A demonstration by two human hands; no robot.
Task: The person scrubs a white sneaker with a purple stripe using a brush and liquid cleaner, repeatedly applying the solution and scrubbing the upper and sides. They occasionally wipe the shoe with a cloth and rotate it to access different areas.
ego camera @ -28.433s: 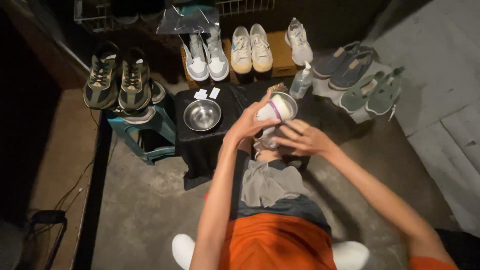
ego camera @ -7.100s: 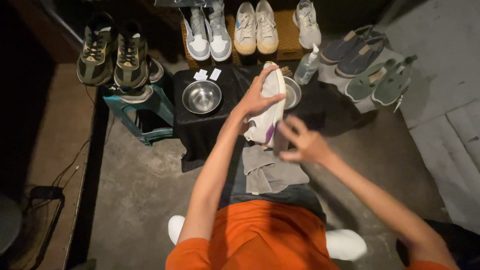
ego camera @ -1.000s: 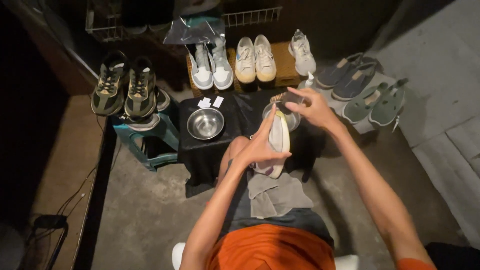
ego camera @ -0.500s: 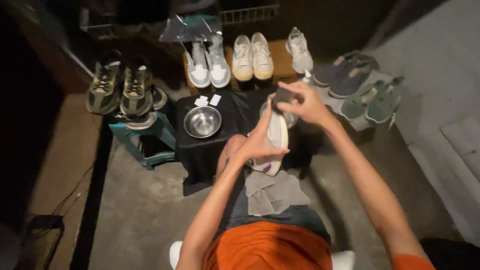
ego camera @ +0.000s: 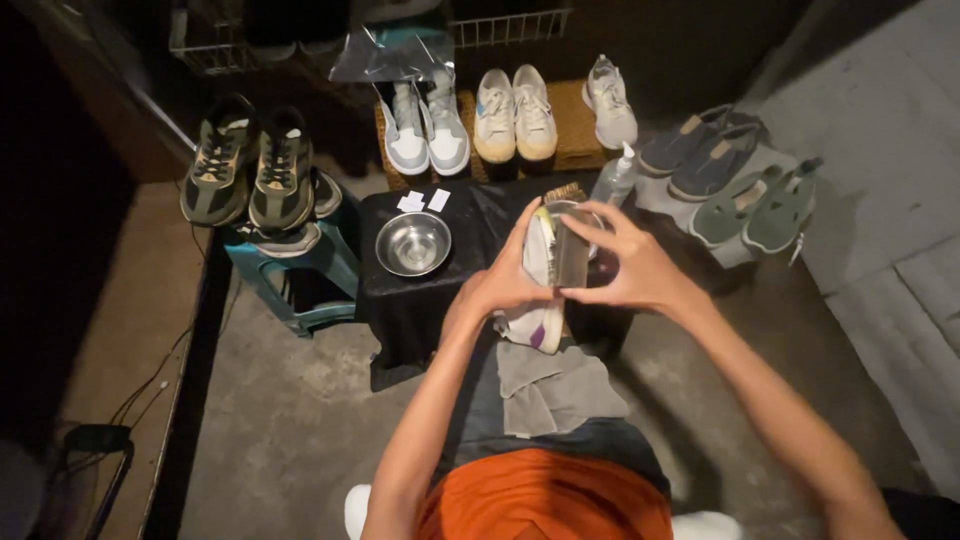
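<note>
Left hand [ego camera: 500, 290] gripping white sneaker [ego camera: 540, 270]; right hand [ego camera: 625, 268] pinching brush [ego camera: 572, 255] against it, steel bowl [ego camera: 413, 243] beside, grey cloth [ego camera: 555, 390] below.

A makeshift shoe-cleaning corner, more back-room workshop than shop: bare concrete floor [ego camera: 280, 420], dim light, pairs of sneakers [ego camera: 250, 175] lined up on a teal stool [ego camera: 300, 275], a wicker stand [ego camera: 570, 125] and the ground, a small black-draped desk [ego camera: 420, 300] carrying a steel bowl [ego camera: 412, 243], a spray bottle [ego camera: 615, 178] beside it
</note>
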